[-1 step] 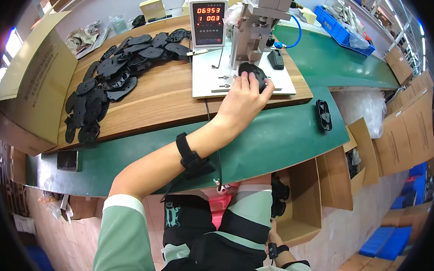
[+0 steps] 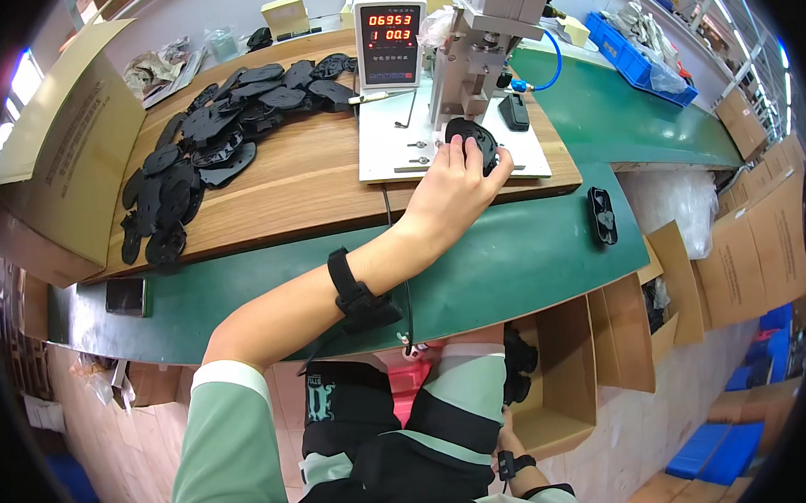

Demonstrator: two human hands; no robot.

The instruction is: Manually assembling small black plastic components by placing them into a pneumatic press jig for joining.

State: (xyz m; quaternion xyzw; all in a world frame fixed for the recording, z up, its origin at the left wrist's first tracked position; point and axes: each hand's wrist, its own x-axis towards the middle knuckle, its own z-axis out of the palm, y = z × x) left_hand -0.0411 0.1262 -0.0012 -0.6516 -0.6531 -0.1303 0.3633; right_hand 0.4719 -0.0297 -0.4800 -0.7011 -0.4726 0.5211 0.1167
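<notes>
At ten o'clock an open cardboard box (image 2: 57, 145) is showing rows of small dark printing on its side, and at nine a flat dark device (image 2: 126, 297) is lying near the left end of the green table (image 2: 198, 301). Black parts (image 2: 208, 121) are heaping up at ten, reaching the wooden board's (image 2: 301, 179) left edge. A strip of green is running between the board's front edge and the table's near edge, my left forearm crossing it. Pale lettering is standing out on my trousers (image 2: 319, 399) at seven. At twelve a control box (image 2: 389, 45) is glowing with red digits above small printed characters.

At one o'clock my left hand (image 2: 450, 191) is grasping a black disc (image 2: 479, 140) under the metal press (image 2: 471, 69), fingertips resting on top. At five my right hand (image 2: 508, 440) is hanging beside an open carton (image 2: 566, 379), mostly hidden behind my leg; I can't tell whether it is holding anything. At three a black piece (image 2: 602, 214) is lying near the table's right edge, and another printed carton (image 2: 753, 227) is standing beyond.
</notes>
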